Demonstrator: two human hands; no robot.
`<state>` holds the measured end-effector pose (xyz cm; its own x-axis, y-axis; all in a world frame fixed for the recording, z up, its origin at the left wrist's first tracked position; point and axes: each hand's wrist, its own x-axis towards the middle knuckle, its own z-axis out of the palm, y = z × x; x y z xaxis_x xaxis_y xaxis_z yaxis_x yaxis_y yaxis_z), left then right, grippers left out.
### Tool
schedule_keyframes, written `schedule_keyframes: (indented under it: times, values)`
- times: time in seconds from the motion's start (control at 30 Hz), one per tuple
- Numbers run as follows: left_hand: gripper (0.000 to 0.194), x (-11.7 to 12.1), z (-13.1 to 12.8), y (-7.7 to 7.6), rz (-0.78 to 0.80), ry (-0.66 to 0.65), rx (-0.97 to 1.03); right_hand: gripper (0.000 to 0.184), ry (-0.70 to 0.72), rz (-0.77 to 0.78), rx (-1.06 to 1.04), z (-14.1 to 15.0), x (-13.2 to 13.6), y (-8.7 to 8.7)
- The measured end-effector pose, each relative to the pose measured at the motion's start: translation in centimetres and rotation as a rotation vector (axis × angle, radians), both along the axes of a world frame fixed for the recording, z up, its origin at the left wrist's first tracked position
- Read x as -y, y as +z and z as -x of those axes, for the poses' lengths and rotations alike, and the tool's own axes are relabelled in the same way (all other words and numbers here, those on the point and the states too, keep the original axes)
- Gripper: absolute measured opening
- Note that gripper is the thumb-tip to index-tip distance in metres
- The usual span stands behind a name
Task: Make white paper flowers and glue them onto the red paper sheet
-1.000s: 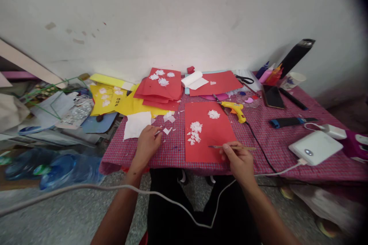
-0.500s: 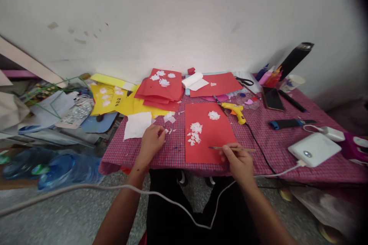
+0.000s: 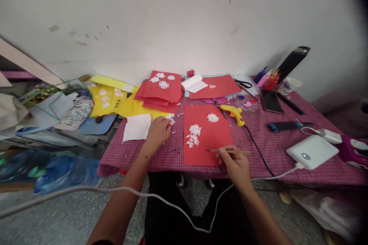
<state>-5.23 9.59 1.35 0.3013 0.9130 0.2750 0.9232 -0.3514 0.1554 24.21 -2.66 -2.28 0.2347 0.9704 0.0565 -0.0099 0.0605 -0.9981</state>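
Matt red paper point(image 3: 211, 138); checked cloth point(image 3: 258, 138); yellow plastic glue gun point(image 3: 235, 112); glossy black phone point(image 3: 271, 101).

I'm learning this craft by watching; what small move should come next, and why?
Probably pinching a loose white paper scrap with the left hand: its fingertips are right beside it, while the right hand holds the thin brush.

It looks like a small craft corner, maybe in a home: a checkered cloth covers the table point(image 3: 169, 159) against a scuffed wall point(image 3: 172, 19), with red paper sheets point(image 3: 211, 136), a yellow glue gun point(image 3: 234, 113) and paint bottles point(image 3: 268, 80) on it.
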Motion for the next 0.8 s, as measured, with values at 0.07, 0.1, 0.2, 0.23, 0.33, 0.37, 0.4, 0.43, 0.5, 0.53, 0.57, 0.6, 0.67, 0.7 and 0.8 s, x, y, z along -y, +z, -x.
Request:
schedule_keyframes:
  times: [0.07, 0.1, 0.2, 0.23, 0.33, 0.37, 0.4, 0.43, 0.5, 0.53, 0.57, 0.6, 0.67, 0.7, 0.8]
  values:
    - [0.028, -0.9, -0.7, -0.2, 0.026, -0.042, -0.037, 0.025, 0.002, -0.014, 0.023, 0.0, 0.1, -0.1]
    - [0.028, -1.3, -0.9, -0.2, 0.035, -0.049, -0.059, 0.025, 0.002, -0.022, 0.036, 0.0, 0.2, -0.1]
    - [0.024, -1.9, -1.0, -0.4, 0.058, -0.037, -0.134, 0.026, -0.010, -0.036, 0.071, 0.1, 0.3, 0.1]
    - [0.024, -2.0, -1.0, -0.5, 0.062, -0.030, -0.153, 0.026, -0.013, -0.037, 0.075, 0.1, 0.2, 0.2]
    - [0.027, -2.0, -0.7, -0.5, 0.045, -0.013, -0.156, 0.026, -0.012, -0.027, 0.059, 0.2, 0.2, 0.4]
    - [0.027, -1.9, -0.6, -0.4, 0.033, -0.005, -0.140, 0.026, -0.011, -0.024, 0.054, 0.2, 0.2, 0.4]
    - [0.028, -1.8, -0.5, -0.4, 0.020, 0.002, -0.122, 0.027, -0.008, -0.023, 0.055, 0.2, 0.2, 0.4]
    - [0.028, -1.7, -0.5, -0.4, 0.010, 0.008, -0.106, 0.028, -0.006, -0.027, 0.063, 0.2, 0.2, 0.5]
    - [0.028, -1.6, -0.4, -0.3, -0.005, 0.010, -0.088, 0.029, -0.002, -0.036, 0.088, 0.2, 0.2, 0.5]
    - [0.028, -1.5, -0.4, -0.3, -0.013, 0.012, -0.089, 0.029, 0.000, -0.038, 0.095, 0.2, 0.2, 0.5]
    - [0.028, -1.5, -0.5, -0.2, -0.020, 0.019, -0.096, 0.029, 0.001, -0.039, 0.096, 0.2, 0.2, 0.4]
    - [0.029, -1.5, -0.5, -0.2, -0.024, 0.035, -0.109, 0.029, -0.002, -0.039, 0.091, 0.2, 0.3, 0.4]
    - [0.029, -1.6, -0.6, -0.2, -0.024, 0.083, -0.143, 0.028, -0.004, -0.037, 0.083, 0.1, 0.3, 0.1]
    - [0.030, -1.6, -0.6, -0.2, -0.018, 0.107, -0.159, 0.028, -0.003, -0.037, 0.084, 0.1, 0.3, 0.0]
    - [0.031, -1.5, -0.7, -0.2, -0.005, 0.126, -0.167, 0.029, 0.001, -0.041, 0.101, 0.1, 0.2, -0.1]
